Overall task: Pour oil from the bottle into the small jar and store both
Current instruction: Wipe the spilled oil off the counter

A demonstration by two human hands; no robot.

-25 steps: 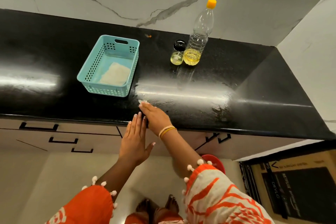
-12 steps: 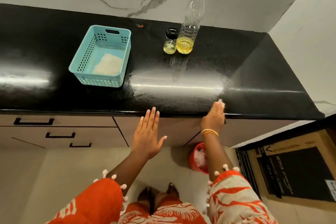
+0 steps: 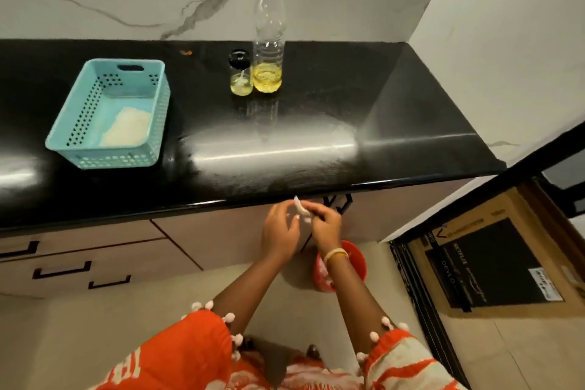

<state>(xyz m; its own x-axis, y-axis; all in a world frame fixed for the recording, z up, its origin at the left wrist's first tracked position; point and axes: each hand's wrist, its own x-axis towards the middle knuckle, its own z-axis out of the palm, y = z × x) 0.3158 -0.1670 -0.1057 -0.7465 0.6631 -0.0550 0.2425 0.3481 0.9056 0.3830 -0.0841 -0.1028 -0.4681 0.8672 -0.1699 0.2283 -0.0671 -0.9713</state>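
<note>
A clear oil bottle point(image 3: 268, 41) with an orange cap stands upright at the back of the black counter point(image 3: 316, 123), with yellow oil in its bottom. Touching its left side is the small glass jar point(image 3: 241, 81) with a black lid and some oil inside. Both my hands are below the counter's front edge, far from bottle and jar. My right hand point(image 3: 326, 226) pinches a small white tissue point(image 3: 300, 209). My left hand point(image 3: 280, 231) is beside it with fingers loosely curled toward the tissue.
A teal perforated basket point(image 3: 63, 136) with a white cloth in it sits at the counter's left. A red bin point(image 3: 354, 266) stands on the floor under my right wrist. Drawers with black handles point(image 3: 61, 269) run below the counter. A cardboard box point(image 3: 493, 263) lies at right.
My right hand left the counter's front edge and came down and left with the tissue. My left hand moved right to meet it. The view shifted so the counter sits higher.
</note>
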